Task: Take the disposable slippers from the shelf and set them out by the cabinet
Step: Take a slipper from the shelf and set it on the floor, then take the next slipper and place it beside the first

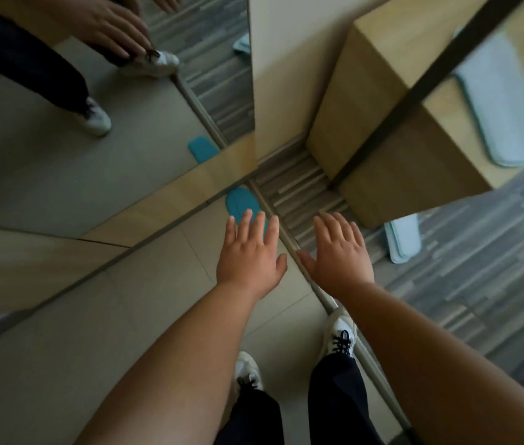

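Left hand [249, 253]: fingers spread flat, palm down, holding nothing; its fingertips hide part of the teal slipper [242, 203].
Right hand [341, 252]: fingers spread, empty, above the metal floor strip [289, 239].
Teal slipper: flat on the tile floor [145, 303], against the mirror frame [170, 200].
Pale slipper [402, 239]: on the striped carpet [466, 258], half hidden under the wooden cabinet [379, 136].
Open room: bare tile left of the person's 2 shoes [341, 332].

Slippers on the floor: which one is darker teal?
The teal slipper on the tile just beyond the left hand fingers. The light blue pair beside the wooden cabinet, on the striped floor, is much paler.
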Demonstrator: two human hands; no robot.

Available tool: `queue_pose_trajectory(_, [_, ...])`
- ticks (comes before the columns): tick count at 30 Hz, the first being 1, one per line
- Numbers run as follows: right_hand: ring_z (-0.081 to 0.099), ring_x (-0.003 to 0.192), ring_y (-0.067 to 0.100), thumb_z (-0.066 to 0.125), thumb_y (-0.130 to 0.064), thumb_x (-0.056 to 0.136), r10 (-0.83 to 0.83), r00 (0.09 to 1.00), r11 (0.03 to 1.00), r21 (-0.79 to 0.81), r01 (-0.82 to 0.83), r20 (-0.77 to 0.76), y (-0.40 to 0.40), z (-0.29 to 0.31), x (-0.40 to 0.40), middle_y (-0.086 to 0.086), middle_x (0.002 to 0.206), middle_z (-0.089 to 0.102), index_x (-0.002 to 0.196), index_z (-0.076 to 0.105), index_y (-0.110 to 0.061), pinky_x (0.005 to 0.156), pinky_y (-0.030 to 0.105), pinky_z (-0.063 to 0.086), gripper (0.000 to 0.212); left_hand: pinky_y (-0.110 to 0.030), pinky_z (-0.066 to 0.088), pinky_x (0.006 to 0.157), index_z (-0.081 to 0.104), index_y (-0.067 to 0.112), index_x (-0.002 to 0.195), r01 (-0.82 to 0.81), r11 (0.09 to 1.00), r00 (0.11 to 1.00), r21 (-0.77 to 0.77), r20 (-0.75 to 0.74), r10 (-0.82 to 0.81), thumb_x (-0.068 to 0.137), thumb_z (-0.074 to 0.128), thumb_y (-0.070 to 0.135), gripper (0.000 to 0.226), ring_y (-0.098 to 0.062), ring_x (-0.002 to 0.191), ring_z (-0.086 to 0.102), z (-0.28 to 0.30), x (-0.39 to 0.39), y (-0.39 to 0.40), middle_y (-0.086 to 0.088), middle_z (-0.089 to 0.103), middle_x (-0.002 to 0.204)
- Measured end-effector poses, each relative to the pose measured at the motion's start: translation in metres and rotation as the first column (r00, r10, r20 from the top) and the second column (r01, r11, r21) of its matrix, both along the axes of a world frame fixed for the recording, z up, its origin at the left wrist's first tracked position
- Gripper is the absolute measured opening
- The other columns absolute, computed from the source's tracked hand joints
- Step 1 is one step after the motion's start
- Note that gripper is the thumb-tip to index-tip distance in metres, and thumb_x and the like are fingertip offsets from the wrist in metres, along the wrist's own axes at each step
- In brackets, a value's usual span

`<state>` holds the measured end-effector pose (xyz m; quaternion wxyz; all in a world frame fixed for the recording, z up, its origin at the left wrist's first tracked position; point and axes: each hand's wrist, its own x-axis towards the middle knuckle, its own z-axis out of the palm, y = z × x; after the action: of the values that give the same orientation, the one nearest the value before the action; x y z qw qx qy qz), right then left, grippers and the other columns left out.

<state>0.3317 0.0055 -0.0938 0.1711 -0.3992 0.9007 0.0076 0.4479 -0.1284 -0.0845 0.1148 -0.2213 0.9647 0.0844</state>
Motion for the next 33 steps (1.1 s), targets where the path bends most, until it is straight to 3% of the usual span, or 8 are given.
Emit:
queue_pose_trajectory(10, [0.012,0.147,0.024,0.036,-0.063,0.090,-0.214,0.972,0.974,-0.100,0.204,-0.100,0.065,0.082,-0.053,0.005,0.157,0.028,0.149,0.025,-0.018,0.114,0.040,-0.002,0.075,-0.052,0.009,0.117,0.016,0.014,0.147,0.162,0.986,0.985,-0.038,-0.062,-0.164,0.092,0.031,0.052,0.069,-0.033,0.145,0.018,0.077,-0.073,0.044,-0.014,0.027,0.155])
queue_pose_trajectory(16, [0.018,0.145,0.025,0.037,-0.062,0.090,-0.313,0.942,0.946,-0.133,0.297,-0.124,0.108,0.098,-0.108,0.007,0.153,0.033,0.147,0.028,-0.016,0.117,0.042,0.004,0.074,-0.051,0.007,0.117,0.018,0.013,0.147,0.232,0.973,0.972,-0.012,-0.044,-0.232,0.094,0.032,0.050,0.066,-0.031,0.146,0.017,0.096,-0.134,0.084,-0.013,0.027,0.155])
queue_pose_trajectory(23, [0.027,0.141,0.029,0.034,-0.061,0.091,-0.349,0.930,0.927,-0.186,0.325,-0.114,0.127,0.097,-0.197,0.012,0.148,0.040,0.143,0.033,-0.013,0.118,0.048,0.018,0.071,-0.049,0.016,0.117,0.024,0.011,0.145,0.219,0.976,0.973,-0.021,-0.075,-0.220,0.092,0.037,0.048,0.065,-0.032,0.142,0.025,0.095,-0.228,0.114,-0.014,0.033,0.152])
queue_pose_trajectory(27, [0.033,0.137,0.028,0.035,-0.061,0.092,-0.346,0.932,0.921,-0.227,0.316,-0.106,0.127,0.091,-0.257,0.010,0.145,0.042,0.142,0.035,-0.013,0.114,0.044,0.023,0.069,-0.046,0.026,0.114,0.026,0.010,0.143,0.144,0.989,0.984,0.016,-0.111,-0.141,0.093,0.040,0.045,0.062,-0.032,0.137,0.033,0.086,-0.284,0.125,-0.015,0.037,0.148])
queue_pose_trajectory(33, [0.040,0.129,0.029,0.036,-0.058,0.093,-0.435,0.900,0.866,-0.264,0.425,0.022,0.111,0.075,-0.339,0.010,0.143,0.043,0.141,0.036,-0.013,0.104,0.046,0.037,0.066,-0.038,0.041,0.085,0.038,0.009,0.132,-0.107,0.973,0.974,0.202,-0.174,0.144,0.094,0.044,0.037,0.047,-0.029,0.114,0.049,0.069,-0.364,0.131,-0.013,0.048,0.132])
